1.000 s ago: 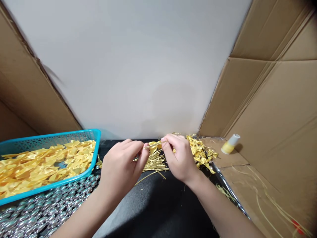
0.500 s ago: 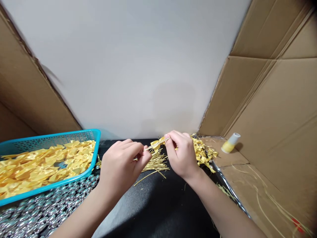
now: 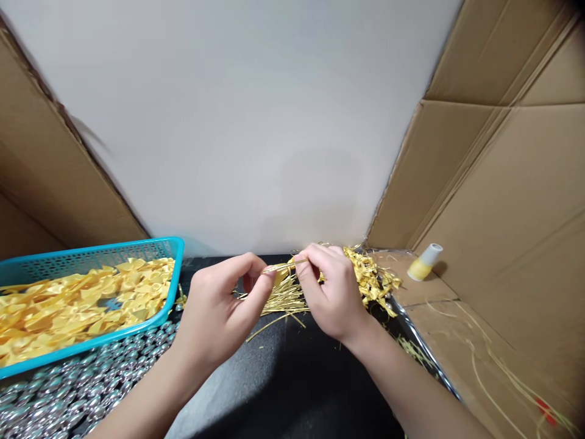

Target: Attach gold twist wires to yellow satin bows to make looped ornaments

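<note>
Between my two hands a thin gold twist tie (image 3: 286, 266) is stretched over the black table. My left hand (image 3: 226, 302) pinches its left end between thumb and forefinger. At the other end, my right hand (image 3: 329, 289) grips it with thumb and index finger. Just beneath and behind lies a bundle of loose gold ties (image 3: 286, 297), partly covered by my fingers. A heap of yellow ribbon bows (image 3: 372, 277) rests beyond my right hand. Whether a bow hangs on the held tie is hidden by my fingers.
A blue plastic basket (image 3: 176, 274) of yellow ribbon bows stands at the left. Silvery oval beads (image 3: 91, 378) cover the table before it. On cardboard at the right stands a yellow-and-white thread spool (image 3: 425, 262), with loose yellow strands nearby. Cardboard walls (image 3: 507, 201) rise on both sides.
My hands have come closer together, and my left hand has turned so its thumb and forefinger show. The tie's stretch between them is shorter and more level.
</note>
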`<action>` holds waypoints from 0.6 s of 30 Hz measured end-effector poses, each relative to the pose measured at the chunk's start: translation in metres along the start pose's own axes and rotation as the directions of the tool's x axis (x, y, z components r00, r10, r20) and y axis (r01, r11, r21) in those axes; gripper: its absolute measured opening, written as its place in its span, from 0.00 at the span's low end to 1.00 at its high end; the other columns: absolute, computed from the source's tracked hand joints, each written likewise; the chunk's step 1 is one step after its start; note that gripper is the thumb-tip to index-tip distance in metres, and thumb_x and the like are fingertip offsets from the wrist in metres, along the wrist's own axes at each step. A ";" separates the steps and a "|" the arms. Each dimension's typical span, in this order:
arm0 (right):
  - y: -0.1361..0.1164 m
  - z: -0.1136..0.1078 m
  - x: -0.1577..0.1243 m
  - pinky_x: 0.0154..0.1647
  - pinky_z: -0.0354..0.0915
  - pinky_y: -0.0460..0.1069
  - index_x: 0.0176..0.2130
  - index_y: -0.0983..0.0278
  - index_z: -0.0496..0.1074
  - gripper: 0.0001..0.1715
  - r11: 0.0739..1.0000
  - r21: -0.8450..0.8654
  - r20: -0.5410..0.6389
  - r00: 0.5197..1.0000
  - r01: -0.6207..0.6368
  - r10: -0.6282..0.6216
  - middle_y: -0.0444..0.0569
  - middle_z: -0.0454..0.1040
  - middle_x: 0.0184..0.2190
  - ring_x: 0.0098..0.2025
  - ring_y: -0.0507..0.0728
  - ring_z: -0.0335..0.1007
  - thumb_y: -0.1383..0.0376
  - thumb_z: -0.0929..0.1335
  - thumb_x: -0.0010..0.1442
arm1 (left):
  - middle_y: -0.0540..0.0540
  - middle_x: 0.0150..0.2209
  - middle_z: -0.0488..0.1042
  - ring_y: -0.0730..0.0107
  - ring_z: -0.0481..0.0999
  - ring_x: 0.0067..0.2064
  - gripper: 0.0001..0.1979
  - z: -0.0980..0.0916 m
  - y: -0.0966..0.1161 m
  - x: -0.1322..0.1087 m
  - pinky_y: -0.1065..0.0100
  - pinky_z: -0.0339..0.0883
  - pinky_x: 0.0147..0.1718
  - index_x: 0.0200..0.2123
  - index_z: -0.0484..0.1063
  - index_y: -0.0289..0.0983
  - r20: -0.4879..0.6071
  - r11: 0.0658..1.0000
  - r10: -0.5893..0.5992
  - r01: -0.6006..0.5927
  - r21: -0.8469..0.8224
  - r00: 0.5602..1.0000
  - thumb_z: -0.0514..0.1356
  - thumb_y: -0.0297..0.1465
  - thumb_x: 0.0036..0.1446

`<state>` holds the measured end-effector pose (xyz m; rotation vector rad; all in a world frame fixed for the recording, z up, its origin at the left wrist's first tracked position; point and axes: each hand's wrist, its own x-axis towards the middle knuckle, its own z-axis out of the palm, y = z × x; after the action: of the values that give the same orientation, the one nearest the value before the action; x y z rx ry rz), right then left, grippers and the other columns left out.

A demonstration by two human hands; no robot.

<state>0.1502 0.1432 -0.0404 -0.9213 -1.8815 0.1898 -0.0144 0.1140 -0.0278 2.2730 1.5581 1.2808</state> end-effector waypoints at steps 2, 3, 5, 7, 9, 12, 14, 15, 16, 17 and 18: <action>0.000 0.001 -0.001 0.36 0.51 0.49 0.26 0.64 0.66 0.14 1.000 -0.023 0.008 1.000 0.012 -0.012 0.41 0.68 0.23 0.27 0.50 0.61 0.69 0.60 0.63 | 0.54 0.19 0.65 0.75 0.63 0.22 0.14 -0.001 0.001 0.001 0.72 0.56 0.23 0.24 0.66 0.36 0.049 0.998 -0.023 0.026 -0.057 0.999 0.54 0.35 0.60; -0.001 0.002 -0.002 0.36 0.51 0.49 0.26 0.64 0.65 0.14 0.999 -0.033 0.016 1.000 0.018 -0.018 0.41 0.68 0.23 0.27 0.50 0.61 0.68 0.60 0.63 | 0.54 0.20 0.65 0.75 0.63 0.23 0.14 -0.001 0.002 0.002 0.72 0.57 0.23 0.24 0.66 0.36 0.082 0.995 -0.034 0.041 -0.085 0.996 0.53 0.36 0.60; -0.001 0.003 -0.002 0.36 0.51 0.49 0.25 0.64 0.64 0.15 1.000 -0.020 0.048 0.999 0.016 -0.015 0.41 0.67 0.23 0.27 0.49 0.61 0.66 0.60 0.64 | 0.53 0.20 0.65 0.74 0.62 0.23 0.15 0.000 0.001 0.003 0.72 0.56 0.23 0.24 0.67 0.37 0.141 0.989 -0.061 0.079 -0.127 0.988 0.53 0.38 0.61; 0.000 0.001 0.001 0.35 0.54 0.48 0.26 0.64 0.65 0.16 0.997 0.062 0.123 0.992 -0.041 0.033 0.41 0.68 0.23 0.27 0.49 0.62 0.64 0.61 0.64 | 0.53 0.20 0.63 0.74 0.61 0.23 0.17 0.000 -0.001 0.005 0.72 0.55 0.22 0.23 0.66 0.37 0.178 0.981 -0.101 0.128 -0.148 0.979 0.52 0.39 0.61; 0.005 -0.006 0.006 0.32 0.56 0.47 0.27 0.63 0.67 0.15 0.975 0.150 0.263 0.958 -0.162 0.118 0.41 0.69 0.24 0.28 0.50 0.63 0.60 0.63 0.63 | 0.54 0.20 0.62 0.74 0.60 0.23 0.17 0.000 -0.003 0.006 0.72 0.54 0.22 0.23 0.66 0.37 0.197 0.970 -0.147 0.180 -0.162 0.969 0.52 0.39 0.61; 0.020 -0.028 0.014 0.32 0.60 0.47 0.31 0.62 0.71 0.11 0.943 0.068 0.488 0.835 -0.325 0.253 0.44 0.74 0.29 0.31 0.51 0.67 0.58 0.66 0.60 | 0.54 0.20 0.61 0.74 0.60 0.23 0.17 0.000 -0.008 0.008 0.73 0.54 0.22 0.24 0.66 0.37 0.221 0.954 -0.200 0.241 -0.177 0.955 0.51 0.40 0.61; 0.037 -0.045 0.014 0.33 0.61 0.47 0.34 0.62 0.73 0.09 0.925 -0.085 0.514 0.779 -0.371 0.360 0.46 0.76 0.33 0.32 0.52 0.68 0.59 0.66 0.59 | 0.53 0.20 0.62 0.74 0.60 0.23 0.17 0.000 -0.011 0.009 0.73 0.54 0.22 0.23 0.66 0.37 0.243 0.947 -0.220 0.266 -0.178 0.945 0.51 0.40 0.61; 0.046 -0.053 0.010 0.33 0.61 0.47 0.35 0.62 0.74 0.09 0.904 -0.177 0.501 0.756 -0.388 0.422 0.47 0.77 0.34 0.33 0.53 0.69 0.59 0.67 0.59 | 0.53 0.20 0.62 0.74 0.60 0.23 0.17 0.000 -0.012 0.010 0.73 0.53 0.21 0.23 0.66 0.37 0.253 0.944 -0.228 0.277 -0.177 0.940 0.51 0.40 0.60; 0.055 -0.059 0.003 0.32 0.61 0.48 0.34 0.63 0.74 0.10 0.879 -0.276 0.471 0.742 -0.390 0.477 0.48 0.77 0.33 0.32 0.53 0.69 0.59 0.68 0.58 | 0.53 0.20 0.62 0.74 0.59 0.22 0.18 0.000 -0.014 0.011 0.73 0.53 0.21 0.23 0.66 0.37 0.269 0.943 -0.233 0.285 -0.174 0.935 0.51 0.41 0.60; 0.064 -0.065 -0.006 0.32 0.61 0.48 0.33 0.64 0.74 0.09 0.846 -0.369 0.452 0.721 -0.385 0.525 0.49 0.77 0.32 0.32 0.54 0.69 0.60 0.68 0.56 | 0.53 0.20 0.62 0.74 0.59 0.22 0.18 0.001 -0.015 0.012 0.73 0.53 0.20 0.22 0.66 0.37 0.285 0.942 -0.235 0.290 -0.169 0.929 0.52 0.41 0.59; 0.072 -0.070 -0.018 0.32 0.61 0.49 0.32 0.64 0.74 0.08 0.815 -0.442 0.448 0.694 -0.375 0.563 0.50 0.77 0.31 0.31 0.54 0.70 0.61 0.70 0.54 | 0.52 0.20 0.62 0.74 0.59 0.22 0.18 0.001 -0.017 0.012 0.73 0.53 0.20 0.22 0.66 0.37 0.304 0.941 -0.234 0.293 -0.167 0.924 0.52 0.41 0.59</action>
<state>0.2492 0.1636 -0.0546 -1.7394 -2.2047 0.5380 -0.0240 0.1323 -0.0301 1.9342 1.4880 0.9543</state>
